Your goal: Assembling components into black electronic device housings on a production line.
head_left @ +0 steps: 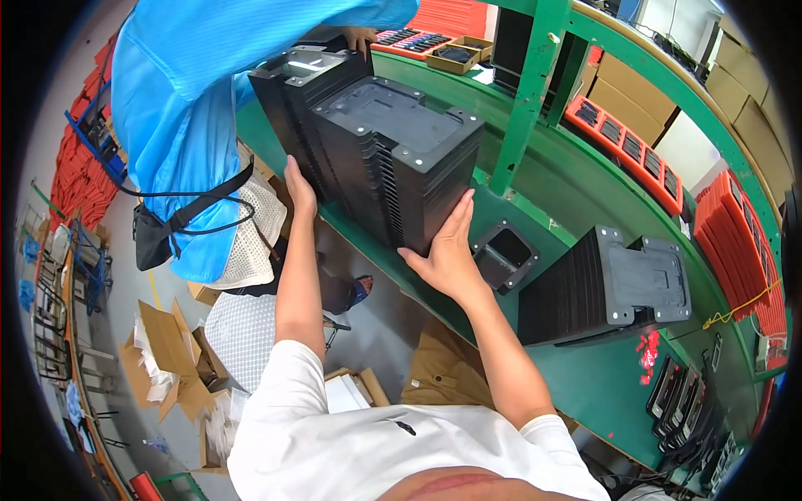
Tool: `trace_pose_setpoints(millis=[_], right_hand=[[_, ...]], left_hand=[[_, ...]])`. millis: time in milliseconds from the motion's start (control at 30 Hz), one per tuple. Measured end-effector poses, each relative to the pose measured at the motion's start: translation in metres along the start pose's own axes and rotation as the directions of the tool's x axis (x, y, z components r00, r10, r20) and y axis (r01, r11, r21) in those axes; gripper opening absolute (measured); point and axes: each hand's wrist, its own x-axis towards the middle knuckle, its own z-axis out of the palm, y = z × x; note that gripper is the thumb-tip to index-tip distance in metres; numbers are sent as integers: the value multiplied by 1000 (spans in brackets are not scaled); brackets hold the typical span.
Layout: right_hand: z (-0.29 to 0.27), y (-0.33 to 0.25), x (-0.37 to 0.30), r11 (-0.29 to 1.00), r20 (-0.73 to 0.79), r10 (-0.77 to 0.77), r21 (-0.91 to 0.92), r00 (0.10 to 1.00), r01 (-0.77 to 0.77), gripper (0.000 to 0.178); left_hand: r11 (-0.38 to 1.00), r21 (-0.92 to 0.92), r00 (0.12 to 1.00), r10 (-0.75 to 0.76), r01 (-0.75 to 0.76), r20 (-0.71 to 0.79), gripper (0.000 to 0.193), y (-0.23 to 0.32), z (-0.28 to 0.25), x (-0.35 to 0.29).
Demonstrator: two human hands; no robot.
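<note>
A tall stack of black plastic housings (388, 113) stands on the green workbench (568, 376), with recessed tops and silver dots at the corners. Against its near left side lies my left hand (301, 190), fingers straight and together. My right hand (447, 255) presses the near right side, thumb spread from the fingers. Between them my two hands hold the stack. Close behind it is another black stack (276, 92). Just right of my right hand, a single black housing (505, 255) with a dark rectangular opening lies on the bench. Farther right stands one more stack of black housings (601, 288).
A co-worker in a blue garment (175, 100) stands close at the left, one hand (359, 37) by the far stack. A green post (530, 100) rises behind the bench. Red trays (626, 154) hold dark parts. Dark flat pieces (677, 401) lie at right; cartons (171, 351) sit on the floor.
</note>
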Motion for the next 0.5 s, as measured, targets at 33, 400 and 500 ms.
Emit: trace_pose_setpoints(millis=[33, 400, 500], right_hand=[[0, 2, 2, 1000, 14, -12, 3, 1000, 12, 143], [1, 9, 11, 998, 26, -36, -59, 999, 37, 146], [-7, 18, 15, 996, 3, -43, -78, 999, 43, 150]], left_hand=[[1000, -2, 1000, -3, 3, 4, 76, 0, 3, -2], [895, 307, 946, 300, -323, 121, 78, 2, 7, -55], [783, 541, 951, 233, -307, 203, 81, 2, -14, -60]])
